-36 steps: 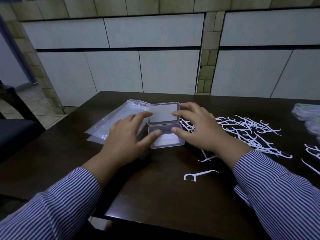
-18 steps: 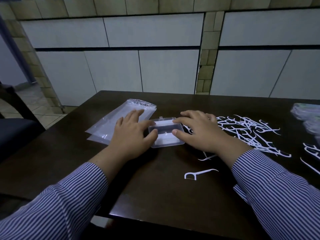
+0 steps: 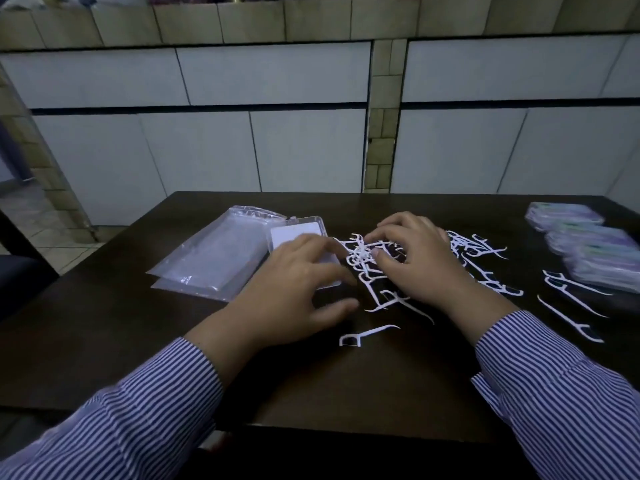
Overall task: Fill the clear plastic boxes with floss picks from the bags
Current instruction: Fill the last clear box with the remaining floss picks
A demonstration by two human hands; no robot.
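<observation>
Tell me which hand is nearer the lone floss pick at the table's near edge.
Left. The left hand hovers just up-left of the lone floss pick; the right hand sits farther back over the floss pick pile.

Bags (image 3: 211,261) left of picks (image 3: 377,271)

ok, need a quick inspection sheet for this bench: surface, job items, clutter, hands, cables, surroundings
Surface: dark wooden table, bare near the front edge.
Job's things: clear plastic box, partly behind the left hand; pile of white floss picks; one stray white floss pick nearer the front edge; two flat clear plastic bags left of the box.
Clutter: stack of pale packets at the right edge, contents unclear.
Hands: left hand relaxed, fingers over the box; right hand curled on the pile.
Cables: nothing seen.
Surroundings: white panelled wall, tiled floor at left.
</observation>
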